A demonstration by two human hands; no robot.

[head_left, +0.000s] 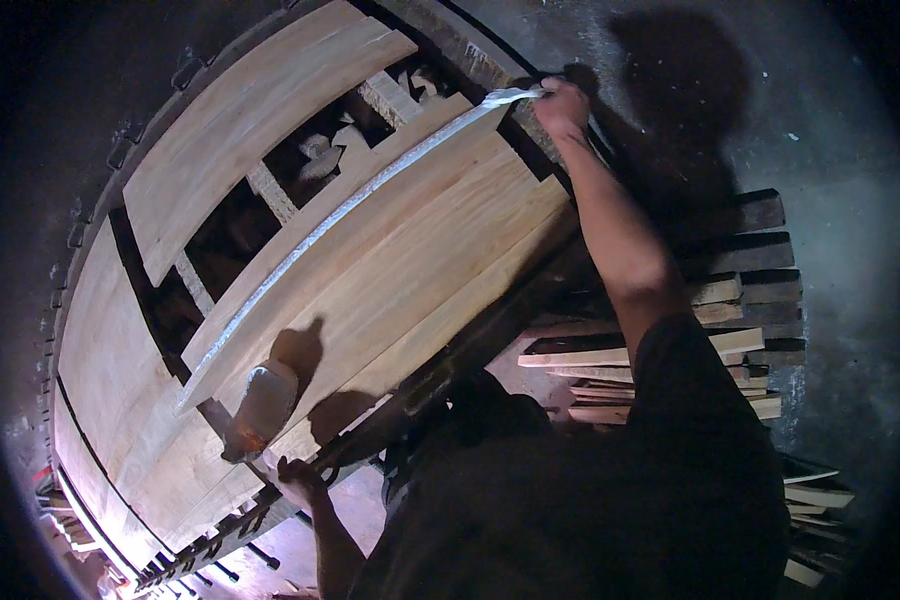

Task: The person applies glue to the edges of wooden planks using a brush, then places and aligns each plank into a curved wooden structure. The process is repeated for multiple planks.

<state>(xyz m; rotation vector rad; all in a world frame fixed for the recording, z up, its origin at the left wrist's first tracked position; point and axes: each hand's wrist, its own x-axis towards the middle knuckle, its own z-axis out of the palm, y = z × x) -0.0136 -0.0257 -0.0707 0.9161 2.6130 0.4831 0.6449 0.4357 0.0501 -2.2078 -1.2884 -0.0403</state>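
Several pale wooden boards (410, 250) lie side by side on a dark frame. A glossy white band (340, 215) runs along the long edge of one board. At the far end of that band, my right hand (562, 108) is closed on a slim white piece (511, 97) whose exact kind is unclear. Near the closer edge of the boards, my left hand (300, 485) has its fingers curled; what they hold, if anything, is too dark to make out. Just beyond it is a whitish rounded container (267, 397), casting a shadow on the wood.
Between the boards are dark gaps crossed by rough wooden bars (270, 190). Another wide board (260, 120) lies on the far side. Stacked wood strips (660, 370) are to my right, with more pieces (815, 495) lower down. Dark metal rods (265, 558) stick out from the near edge.
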